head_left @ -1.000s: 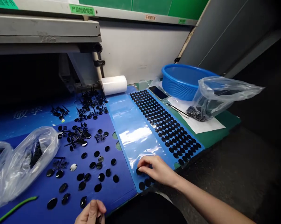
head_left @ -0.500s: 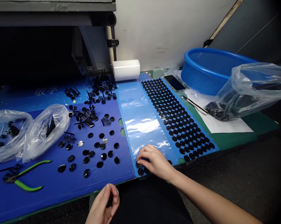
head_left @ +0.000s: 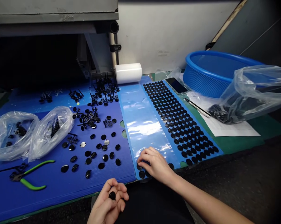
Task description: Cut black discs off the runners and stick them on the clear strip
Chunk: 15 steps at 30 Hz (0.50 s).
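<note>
Palm up just off the table's front edge, my left hand (head_left: 111,200) has curled fingers, and its thumb keeps a small black disc (head_left: 112,195) against them. My right hand (head_left: 152,161) rests at the near end of a clear film strip (head_left: 145,124). Its thumb and fingertips are closed on a black disc (head_left: 139,166) there, partly hidden by the fingers. Beside it on the film lies another black disc (head_left: 141,174). To the right, many black discs (head_left: 189,130) sit in close rows on a blue sheet.
Loose glossy discs (head_left: 101,165) and black plastic sprues (head_left: 105,90) are scattered at left. Green-handled nippers (head_left: 33,186) lie near two clear bags (head_left: 51,133). A white film roll (head_left: 128,73), phone (head_left: 176,85), pen (head_left: 196,106), paper (head_left: 231,129) and blue basket (head_left: 206,82) stand farther back.
My left hand has turned and opened somewhat, bringing the disc under its thumb into sight. My right hand stays at the same spot on the film. The view has shifted slightly.
</note>
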Each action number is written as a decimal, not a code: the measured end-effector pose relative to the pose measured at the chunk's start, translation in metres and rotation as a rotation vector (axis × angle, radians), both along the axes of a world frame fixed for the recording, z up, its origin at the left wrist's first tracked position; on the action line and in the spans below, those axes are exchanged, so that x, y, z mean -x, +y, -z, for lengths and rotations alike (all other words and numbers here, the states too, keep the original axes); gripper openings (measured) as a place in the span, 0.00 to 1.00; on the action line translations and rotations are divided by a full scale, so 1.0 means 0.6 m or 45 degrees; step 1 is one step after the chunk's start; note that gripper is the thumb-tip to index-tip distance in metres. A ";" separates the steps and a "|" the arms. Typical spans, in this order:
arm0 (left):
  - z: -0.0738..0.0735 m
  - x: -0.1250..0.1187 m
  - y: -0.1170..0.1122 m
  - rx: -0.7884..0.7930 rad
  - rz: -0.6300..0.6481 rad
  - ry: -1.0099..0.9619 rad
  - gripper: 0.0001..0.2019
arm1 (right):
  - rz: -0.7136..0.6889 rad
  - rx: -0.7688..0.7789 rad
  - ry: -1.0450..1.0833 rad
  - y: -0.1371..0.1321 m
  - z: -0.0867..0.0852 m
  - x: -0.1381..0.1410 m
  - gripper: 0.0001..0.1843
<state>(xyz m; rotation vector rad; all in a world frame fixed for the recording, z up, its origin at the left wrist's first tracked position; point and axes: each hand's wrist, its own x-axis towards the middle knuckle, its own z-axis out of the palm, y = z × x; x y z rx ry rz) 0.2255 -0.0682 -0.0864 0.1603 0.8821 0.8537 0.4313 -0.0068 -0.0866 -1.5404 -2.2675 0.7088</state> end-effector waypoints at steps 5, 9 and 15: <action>-0.013 -0.001 0.010 0.027 -0.038 -0.183 0.21 | -0.028 -0.039 -0.043 -0.005 -0.002 0.005 0.04; -0.040 -0.009 0.030 -0.003 -0.125 -0.428 0.27 | -0.066 -0.071 -0.038 -0.006 -0.010 0.007 0.06; -0.049 -0.020 0.051 -0.155 -0.215 -0.617 0.26 | -0.103 -0.108 0.140 -0.008 -0.054 0.015 0.06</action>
